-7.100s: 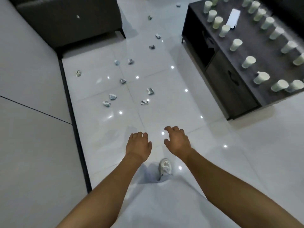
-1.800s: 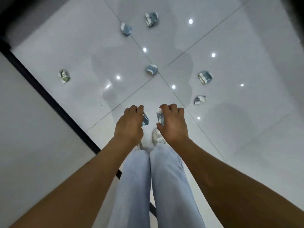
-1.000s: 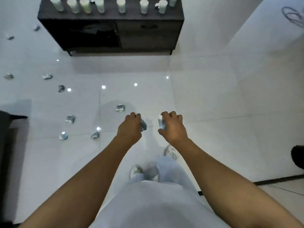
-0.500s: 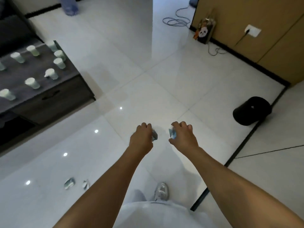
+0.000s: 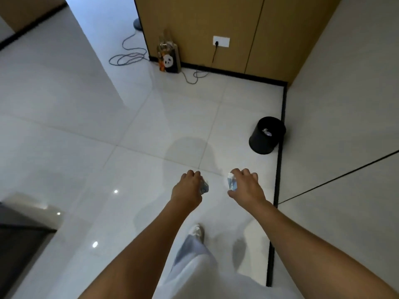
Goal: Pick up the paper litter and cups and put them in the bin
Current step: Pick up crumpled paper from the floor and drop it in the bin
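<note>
- Since the earlier frame the view has swung toward the bin (image 5: 267, 134), which now stands upright ahead and to the right by the wall's black edge; the dark surface with cups has almost left view
- Left hand (image 5: 188, 190) curls round a crumpled paper (image 5: 204, 187); right hand (image 5: 246, 187) pinches a second paper (image 5: 231, 182)
- Both papers are carried above the floor (image 5: 86, 126), well apart from the bin, which already holds some litter
- Advice: step close, bring each hand over the open rim before releasing, since light paper may drift or bounce out
</note>
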A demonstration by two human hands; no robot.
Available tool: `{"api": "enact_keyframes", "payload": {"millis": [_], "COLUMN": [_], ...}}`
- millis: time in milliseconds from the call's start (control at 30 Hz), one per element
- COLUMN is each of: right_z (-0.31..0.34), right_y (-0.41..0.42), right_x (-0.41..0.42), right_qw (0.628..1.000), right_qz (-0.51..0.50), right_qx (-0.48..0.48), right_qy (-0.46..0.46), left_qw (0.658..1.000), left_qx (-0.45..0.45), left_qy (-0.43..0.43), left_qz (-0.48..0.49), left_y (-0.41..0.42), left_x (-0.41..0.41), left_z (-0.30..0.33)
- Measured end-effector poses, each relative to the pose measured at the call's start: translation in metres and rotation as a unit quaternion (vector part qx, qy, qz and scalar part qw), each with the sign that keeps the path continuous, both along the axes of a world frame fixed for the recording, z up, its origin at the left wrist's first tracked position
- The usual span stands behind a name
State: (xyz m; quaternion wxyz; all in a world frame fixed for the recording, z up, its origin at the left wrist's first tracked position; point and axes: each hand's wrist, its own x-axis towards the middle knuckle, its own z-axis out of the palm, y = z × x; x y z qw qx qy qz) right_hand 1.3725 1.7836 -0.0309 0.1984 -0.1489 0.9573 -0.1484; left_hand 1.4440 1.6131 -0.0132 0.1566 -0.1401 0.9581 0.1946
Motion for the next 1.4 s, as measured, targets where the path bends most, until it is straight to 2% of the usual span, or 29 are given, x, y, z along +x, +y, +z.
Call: {"api": "enact_keyframes", "payload": {"millis": [367, 833, 1133, 1400], "right_z": [-0.001, -0.014, -0.039, -0.088], "right_y": [0.0, 0.085, 0.124, 0.14], "right_x": [-0.162, -0.427, -0.538, -0.635], "right_qw": [0.991, 0.985, 0.977, 0.954], "right_qz": [-0.128, -0.165, -0.204, -0.282], "right_qx": [-0.016, -0.029, -0.016, -0.033], "right_qy": [-0.022, -0.03, -0.055, -0.095], "left_qw": [0.989, 0.986, 0.973, 0.959], "left_qx": [-0.022, -0.011, 0.001, 0.002], "left_qy": [-0.036, -0.058, -0.101, -0.129], "left_qz": [-0.14, -0.156, -0.209, -0.251], "left_y": [-0.019, 0.071, 0.109, 0.128], "left_x": [-0.216, -0.489, -0.618, -0.742], "left_z": [0.006, -0.013, -0.039, -0.082]}}
